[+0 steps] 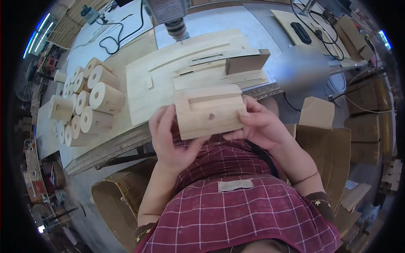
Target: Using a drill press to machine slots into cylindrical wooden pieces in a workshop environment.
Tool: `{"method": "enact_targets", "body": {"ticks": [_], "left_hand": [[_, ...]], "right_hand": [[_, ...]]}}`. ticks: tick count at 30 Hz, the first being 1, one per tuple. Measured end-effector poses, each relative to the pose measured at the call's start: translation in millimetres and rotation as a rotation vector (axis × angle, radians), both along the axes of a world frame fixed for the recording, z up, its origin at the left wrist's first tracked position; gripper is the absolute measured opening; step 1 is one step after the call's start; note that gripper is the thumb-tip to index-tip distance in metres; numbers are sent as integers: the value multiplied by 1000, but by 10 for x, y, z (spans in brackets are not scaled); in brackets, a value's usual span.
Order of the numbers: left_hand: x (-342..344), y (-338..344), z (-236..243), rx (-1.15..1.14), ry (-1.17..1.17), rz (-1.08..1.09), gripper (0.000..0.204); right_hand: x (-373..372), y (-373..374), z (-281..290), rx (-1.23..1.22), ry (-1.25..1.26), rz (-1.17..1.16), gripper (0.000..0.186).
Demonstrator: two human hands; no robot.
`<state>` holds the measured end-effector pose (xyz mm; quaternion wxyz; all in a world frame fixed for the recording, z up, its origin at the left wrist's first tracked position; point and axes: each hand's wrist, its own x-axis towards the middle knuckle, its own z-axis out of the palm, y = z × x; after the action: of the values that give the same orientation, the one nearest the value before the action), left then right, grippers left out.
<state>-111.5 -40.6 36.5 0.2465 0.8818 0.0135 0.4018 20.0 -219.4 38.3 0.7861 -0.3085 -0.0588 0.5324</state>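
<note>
A pale wooden cylinder (209, 116) lies crosswise between my hands, above the front edge of the bench. Its visible side has a long rectangular recess and a small round hole with a rough edge. My left hand (171, 137) is closed around its left end, fingertips partly hidden behind the wood and thumb below. At the other end, my right hand (262, 123) grips it with the thumb on the front. Just beyond is a wooden jig (202, 69) with raised strips and an upright brown block (248, 63). Over the jig's far side hangs a drill chuck (176, 29).
Several bored wooden cylinders (102, 97) are stacked on the bench at the left. Open cardboard boxes (113, 202) stand beside me on both sides. A power strip (301, 33) and cables lie on a board at the far right, near a white bucket (336, 84).
</note>
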Motion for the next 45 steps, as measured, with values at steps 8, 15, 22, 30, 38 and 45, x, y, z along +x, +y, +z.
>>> {"method": "enact_targets", "body": {"ticks": [8, 15, 22, 30, 38, 45], "left_hand": [[12, 163, -44, -484, -49, -71, 84], [146, 421, -25, -1067, -102, 31, 70], [353, 653, 9, -1340, -24, 209, 59], [368, 768, 47, -1288, 147, 280, 61], [340, 800, 123, -1152, 289, 235, 63], [378, 669, 76, -1559, 355, -63, 53]], "right_hand": [[145, 477, 200, -200, -93, 202, 28], [536, 246, 256, -651, -1591, -403, 41], [1305, 190, -105, -663, -1522, -311, 37], [1146, 104, -128, -479, -1383, -279, 21], [1044, 92, -73, -532, -1142, -230, 23], [886, 210, -98, -531, -1255, -249, 24]]}}
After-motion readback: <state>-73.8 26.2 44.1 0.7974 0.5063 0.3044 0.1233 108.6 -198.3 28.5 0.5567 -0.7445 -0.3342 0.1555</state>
